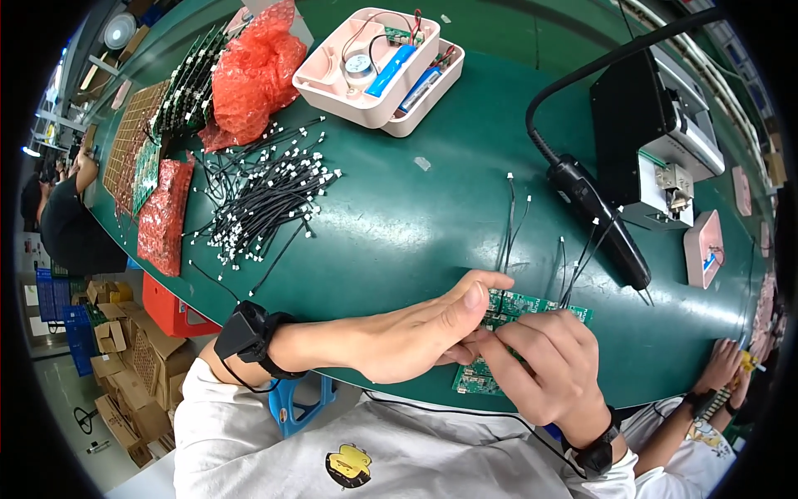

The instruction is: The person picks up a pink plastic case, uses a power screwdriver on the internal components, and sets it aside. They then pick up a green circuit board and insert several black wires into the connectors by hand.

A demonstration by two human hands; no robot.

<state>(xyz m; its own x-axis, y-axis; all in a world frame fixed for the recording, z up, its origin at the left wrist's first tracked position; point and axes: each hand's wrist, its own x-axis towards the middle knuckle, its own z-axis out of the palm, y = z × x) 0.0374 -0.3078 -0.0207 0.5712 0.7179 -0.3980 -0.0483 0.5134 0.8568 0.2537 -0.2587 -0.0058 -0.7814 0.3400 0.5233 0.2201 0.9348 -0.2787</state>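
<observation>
A green circuit board panel [474, 380] lies on the near part of the table, partly hidden under both hands. My left hand [428, 333] reaches across its left side, index finger and thumb stretched out, the lower fingertips meeting those of my right hand. Over the panel's near middle, my right hand [544, 362] has its fingers pinched together; what is between them is hidden. Thin black cables [573, 279] with white connector ends rise from the panel's far edge, and two more [509, 229] stand up beyond my left fingertips.
A heap of black cables [266, 195] lies to the left. Behind it are red bubble wrap [253, 75] and stacked circuit boards [187, 83]. Pink housings [357, 104] with blue batteries stand at the back. A black soldering iron [598, 220] hangs right, beside a black machine [636, 125]. Another person's hands [723, 370] work far right.
</observation>
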